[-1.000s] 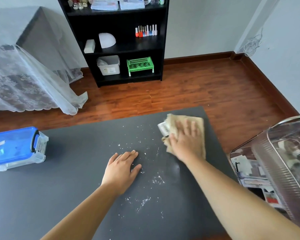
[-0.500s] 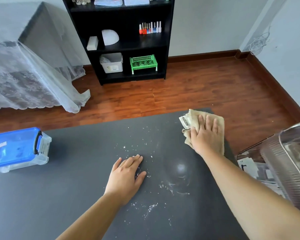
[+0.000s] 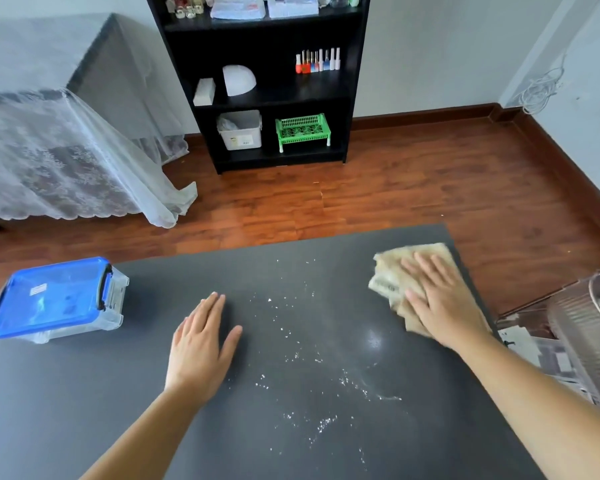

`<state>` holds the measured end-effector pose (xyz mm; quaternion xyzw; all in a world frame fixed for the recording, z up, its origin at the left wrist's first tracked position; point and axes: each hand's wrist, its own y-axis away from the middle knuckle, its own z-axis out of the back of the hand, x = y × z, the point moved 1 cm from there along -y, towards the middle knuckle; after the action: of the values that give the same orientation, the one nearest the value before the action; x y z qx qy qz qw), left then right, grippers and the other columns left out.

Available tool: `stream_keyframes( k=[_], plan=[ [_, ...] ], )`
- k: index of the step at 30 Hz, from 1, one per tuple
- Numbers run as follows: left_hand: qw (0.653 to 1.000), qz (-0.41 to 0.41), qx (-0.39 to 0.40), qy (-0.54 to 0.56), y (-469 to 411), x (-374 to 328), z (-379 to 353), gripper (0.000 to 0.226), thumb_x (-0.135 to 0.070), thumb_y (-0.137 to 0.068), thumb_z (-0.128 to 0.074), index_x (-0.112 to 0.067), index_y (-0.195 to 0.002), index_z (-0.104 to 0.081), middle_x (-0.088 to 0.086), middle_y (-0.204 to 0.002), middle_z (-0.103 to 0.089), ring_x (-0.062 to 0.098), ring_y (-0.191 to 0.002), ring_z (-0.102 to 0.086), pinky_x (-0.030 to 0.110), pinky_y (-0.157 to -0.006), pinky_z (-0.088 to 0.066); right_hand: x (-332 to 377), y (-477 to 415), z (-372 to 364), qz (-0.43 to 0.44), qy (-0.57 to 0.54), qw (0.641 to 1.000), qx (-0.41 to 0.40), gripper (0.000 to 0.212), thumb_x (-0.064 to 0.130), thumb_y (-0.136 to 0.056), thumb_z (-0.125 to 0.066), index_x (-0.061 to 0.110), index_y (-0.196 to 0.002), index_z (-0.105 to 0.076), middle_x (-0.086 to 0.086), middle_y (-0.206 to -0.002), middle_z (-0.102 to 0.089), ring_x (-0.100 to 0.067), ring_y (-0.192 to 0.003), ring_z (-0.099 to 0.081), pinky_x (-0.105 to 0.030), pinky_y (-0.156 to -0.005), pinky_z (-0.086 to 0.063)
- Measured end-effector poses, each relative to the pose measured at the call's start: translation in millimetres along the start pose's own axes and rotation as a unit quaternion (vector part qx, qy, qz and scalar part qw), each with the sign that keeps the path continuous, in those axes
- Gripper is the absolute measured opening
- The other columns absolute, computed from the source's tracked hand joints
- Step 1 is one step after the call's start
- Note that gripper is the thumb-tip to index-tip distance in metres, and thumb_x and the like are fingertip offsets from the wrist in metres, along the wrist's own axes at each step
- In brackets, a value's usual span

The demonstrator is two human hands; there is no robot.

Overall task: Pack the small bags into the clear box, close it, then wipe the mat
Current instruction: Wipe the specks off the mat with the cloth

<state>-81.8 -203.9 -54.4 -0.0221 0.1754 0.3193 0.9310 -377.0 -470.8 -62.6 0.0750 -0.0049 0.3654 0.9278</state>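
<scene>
A dark grey mat (image 3: 118, 393) fills the near part of the view, with white crumbs (image 3: 302, 358) scattered across its middle. My right hand (image 3: 440, 299) presses flat on a beige cloth (image 3: 388, 275) at the mat's far right corner. My left hand (image 3: 201, 344) lies flat on the mat, palm down, fingers together, holding nothing. The clear box (image 3: 58, 299) with a blue lid stands shut on the mat's far left edge.
Past the right edge of the mat stands a clear ribbed container (image 3: 589, 334) over some papers. Across the wooden floor (image 3: 395, 188) a black shelf unit (image 3: 267, 81) holds a green basket and bottles. A lace-draped table (image 3: 49, 154) is at the back left.
My right hand has slid the cloth rightwards to the far right corner of the mat. My left hand has stayed flat in place. The box has not moved.
</scene>
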Motion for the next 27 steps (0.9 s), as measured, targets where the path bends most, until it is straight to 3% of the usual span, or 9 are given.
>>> stream_keyframes(
  k=[4,9,12,14,16,19,23,25,27],
  plan=[
    [0.999,0.029,0.005,0.014,4.7,18.1,-6.1,0.059,-0.043,-0.094,-0.039,-0.019,-0.146,-0.026,-0.003,-0.156,-0.023,0.015,-0.144,-0.017,0.033,-0.118,-0.011,63.1,-63.0,11.9,-0.236,-0.073,0.969,-0.027,0.060,0.047,-0.095,-0.026,0.021,-0.149,-0.022,-0.011,-0.159,-0.014,-0.033,-0.146,-0.008,-0.046,-0.119,-0.006],
    [0.997,0.016,-0.015,0.071,9.9,22.8,-11.4,0.065,-0.049,-0.088,-0.027,-0.016,-0.145,-0.031,-0.004,-0.154,-0.026,0.006,-0.143,-0.012,0.019,-0.113,0.004,189.7,-39.7,-15.0,0.103,-0.069,0.992,0.007,0.062,0.048,-0.090,-0.030,0.031,-0.149,-0.018,0.003,-0.160,-0.013,-0.029,-0.147,-0.009,-0.044,-0.119,-0.004],
    [0.997,0.007,-0.027,0.068,11.7,22.0,-12.7,0.065,-0.048,-0.088,-0.029,-0.014,-0.143,-0.033,-0.002,-0.153,-0.029,0.008,-0.143,-0.016,0.018,-0.113,0.002,166.9,-20.6,-17.6,0.261,-0.076,0.962,0.031,0.057,0.047,-0.090,-0.030,0.037,-0.146,-0.023,0.014,-0.157,-0.017,-0.018,-0.147,-0.012,-0.037,-0.117,-0.002],
    [0.998,0.003,-0.031,0.060,12.6,20.9,-13.9,0.065,-0.047,-0.088,-0.031,-0.013,-0.143,-0.033,-0.001,-0.153,-0.029,0.007,-0.142,-0.015,0.020,-0.114,0.001,119.7,-25.8,-10.9,0.277,-0.071,0.958,0.019,0.057,0.042,-0.089,-0.041,0.039,-0.144,-0.028,0.017,-0.156,-0.019,-0.010,-0.145,-0.012,-0.033,-0.118,-0.003],
    [0.998,0.000,-0.034,0.051,12.8,21.0,-15.0,0.065,-0.048,-0.089,-0.032,-0.013,-0.144,-0.032,-0.001,-0.154,-0.029,0.004,-0.141,-0.013,0.022,-0.115,0.000,68.0,-36.0,-2.4,0.201,-0.070,0.977,-0.015,0.055,0.030,-0.090,-0.051,0.031,-0.143,-0.036,0.008,-0.154,-0.028,-0.014,-0.144,-0.019,-0.034,-0.120,-0.006],
    [0.998,-0.006,-0.041,0.041,12.6,21.7,-15.9,0.064,-0.052,-0.093,-0.029,-0.013,-0.144,-0.032,-0.001,-0.154,-0.028,0.000,-0.139,-0.010,0.022,-0.115,-0.001,11.3,-48.1,1.6,-0.046,-0.081,0.991,-0.094,0.048,0.022,-0.094,-0.045,0.016,-0.141,-0.040,-0.008,-0.150,-0.040,-0.022,-0.142,-0.026,-0.034,-0.119,-0.007],
    [0.998,-0.014,-0.047,0.036,12.6,22.4,-16.1,0.074,-0.059,-0.086,-0.021,-0.013,-0.143,-0.033,-0.001,-0.153,-0.030,-0.001,-0.138,-0.012,0.022,-0.115,-0.003,61.1,-66.1,1.2,-0.318,-0.115,0.938,-0.076,0.056,0.039,-0.095,-0.033,0.021,-0.148,-0.026,-0.008,-0.158,-0.020,-0.031,-0.146,-0.012,-0.046,-0.119,-0.007],
    [0.998,-0.015,-0.048,0.035,12.8,23.2,-16.2,0.075,-0.059,-0.086,-0.020,-0.012,-0.143,-0.034,0.000,-0.152,-0.031,0.000,-0.138,-0.013,0.022,-0.115,-0.003,120.2,-64.5,-5.4,-0.222,-0.110,0.966,-0.069,0.056,0.042,-0.092,-0.036,0.022,-0.145,-0.033,-0.009,-0.158,-0.019,-0.032,-0.145,-0.011,-0.045,-0.119,-0.007],
    [0.998,-0.015,-0.047,0.036,13.6,23.3,-16.3,0.075,-0.059,-0.086,-0.020,-0.012,-0.143,-0.034,0.000,-0.152,-0.031,0.000,-0.138,-0.013,0.022,-0.115,-0.004,178.1,-50.1,-16.1,-0.011,-0.089,0.995,-0.054,0.057,0.043,-0.089,-0.036,0.029,-0.145,-0.032,-0.004,-0.158,-0.020,-0.030,-0.146,-0.012,-0.043,-0.119,-0.004]
  ],
)
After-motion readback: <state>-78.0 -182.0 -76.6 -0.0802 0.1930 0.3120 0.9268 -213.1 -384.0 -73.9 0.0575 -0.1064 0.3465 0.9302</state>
